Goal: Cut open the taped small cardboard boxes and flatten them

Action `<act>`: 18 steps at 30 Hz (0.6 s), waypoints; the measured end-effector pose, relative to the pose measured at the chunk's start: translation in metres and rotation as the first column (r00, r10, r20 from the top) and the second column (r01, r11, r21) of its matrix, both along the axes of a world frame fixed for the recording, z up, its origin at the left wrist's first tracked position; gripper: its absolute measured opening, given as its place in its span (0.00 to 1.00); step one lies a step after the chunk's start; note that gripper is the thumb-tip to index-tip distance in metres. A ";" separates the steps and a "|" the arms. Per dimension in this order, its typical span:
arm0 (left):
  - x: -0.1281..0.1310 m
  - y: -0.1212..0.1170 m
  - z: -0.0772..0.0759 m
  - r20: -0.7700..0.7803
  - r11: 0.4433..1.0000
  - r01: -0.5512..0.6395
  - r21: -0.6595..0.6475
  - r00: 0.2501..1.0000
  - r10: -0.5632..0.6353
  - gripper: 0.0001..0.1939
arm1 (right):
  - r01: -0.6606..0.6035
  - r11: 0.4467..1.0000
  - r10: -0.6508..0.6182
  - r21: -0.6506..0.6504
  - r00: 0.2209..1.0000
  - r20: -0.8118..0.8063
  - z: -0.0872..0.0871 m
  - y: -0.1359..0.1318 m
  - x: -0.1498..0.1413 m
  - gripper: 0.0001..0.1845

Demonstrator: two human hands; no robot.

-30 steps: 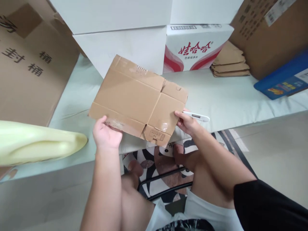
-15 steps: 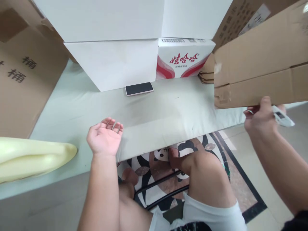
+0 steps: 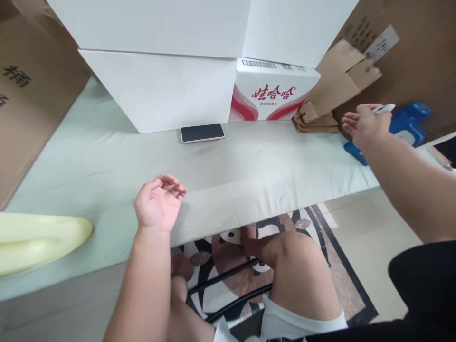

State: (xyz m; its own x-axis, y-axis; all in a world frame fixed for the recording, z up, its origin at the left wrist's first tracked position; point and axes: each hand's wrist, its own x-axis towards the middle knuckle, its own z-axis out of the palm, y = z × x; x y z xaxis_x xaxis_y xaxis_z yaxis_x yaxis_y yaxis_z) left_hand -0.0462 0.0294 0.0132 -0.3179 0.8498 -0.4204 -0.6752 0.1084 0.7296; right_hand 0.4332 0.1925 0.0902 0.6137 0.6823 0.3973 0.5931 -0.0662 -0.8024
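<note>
My left hand (image 3: 158,205) rests palm up at the near edge of the pale green table (image 3: 249,164), fingers loosely curled and apart, holding nothing. My right hand (image 3: 366,124) is stretched out to the far right, its fingers spread, with a white pen-shaped cutter (image 3: 384,109) still pinched at the thumb side. Just left of that hand a flattened brown cardboard box (image 3: 338,78) leans tilted on a low stack of flattened cardboard (image 3: 316,121); the hand is off it.
A dark phone (image 3: 202,133) lies flat before stacked white boxes (image 3: 160,90). A red-and-white printed carton (image 3: 274,92) stands behind. A blue object (image 3: 408,123) lies far right, large brown boxes (image 3: 32,90) left and right, yellow foam (image 3: 39,240) near left. My knees are under the table edge.
My right hand carried the flattened cardboard from the table's middle to the right and let it go onto the stack. My left hand released it earlier and stayed at the near edge.
</note>
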 end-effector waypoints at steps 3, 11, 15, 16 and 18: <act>-0.003 -0.001 0.001 0.003 1.000 0.003 0.015 1.000 -0.003 0.07 | -0.048 0.989 0.020 -0.136 0.979 -0.203 -0.007 -0.023 -0.019 0.10; -0.009 -0.017 0.010 0.056 0.998 -0.011 0.062 0.998 0.007 0.06 | -0.257 0.910 0.184 -0.326 0.954 -0.238 0.012 -0.083 -0.067 0.08; -0.011 -0.029 0.014 0.074 0.994 0.006 0.110 0.997 -0.014 0.08 | -0.454 0.781 0.444 -0.428 0.886 -0.130 0.031 -0.102 -0.104 0.10; -0.011 -0.032 0.015 0.065 0.992 0.027 0.120 0.997 -0.035 0.09 | -0.499 0.736 0.519 -0.458 0.850 -0.093 0.033 -0.106 -0.117 0.13; -0.011 -0.037 0.015 0.040 0.987 0.090 0.134 0.995 -0.096 0.10 | -0.571 0.639 0.663 -0.516 0.749 -0.008 0.031 -0.114 -0.149 0.17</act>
